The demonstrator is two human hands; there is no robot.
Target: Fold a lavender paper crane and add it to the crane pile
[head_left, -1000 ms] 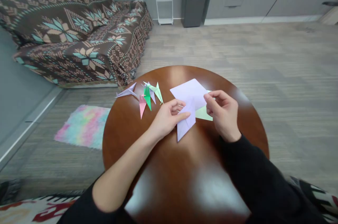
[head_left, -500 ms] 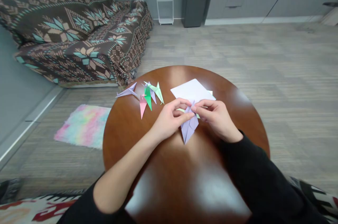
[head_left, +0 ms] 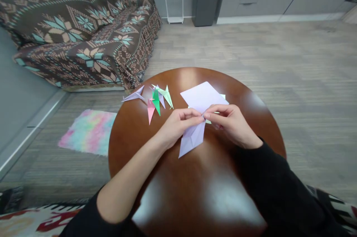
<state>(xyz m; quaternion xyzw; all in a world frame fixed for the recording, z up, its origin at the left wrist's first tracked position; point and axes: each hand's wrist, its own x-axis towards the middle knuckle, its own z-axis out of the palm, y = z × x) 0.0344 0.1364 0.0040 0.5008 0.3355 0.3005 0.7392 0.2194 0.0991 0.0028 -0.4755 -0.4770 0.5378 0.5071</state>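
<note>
A folded sheet of lilac origami paper (head_left: 193, 138) hangs between my hands above the round table, its lower point aimed down and left. My left hand (head_left: 182, 124) is closed, with thumb and fingers pinching the paper's upper end. Close against it, my right hand (head_left: 227, 121) pinches the same end between thumb and forefinger. The fingertips hide the paper's top. Just beyond my hands lies a stack of flat pale lilac paper (head_left: 205, 96), with light green corners showing from under it.
Folded paper cranes lie at the table's far left: a lilac one (head_left: 135, 95), a pink one (head_left: 151, 110), a green one (head_left: 156, 102) and a pale green one (head_left: 167, 97). The brown round table (head_left: 195, 196) has a glossy top. Beyond stands a sofa (head_left: 83, 43).
The folded lilac paper has turned, its lower point swinging to the left and showing a broader face. Both hands keep pinching its upper end; the right has shifted slightly right.
</note>
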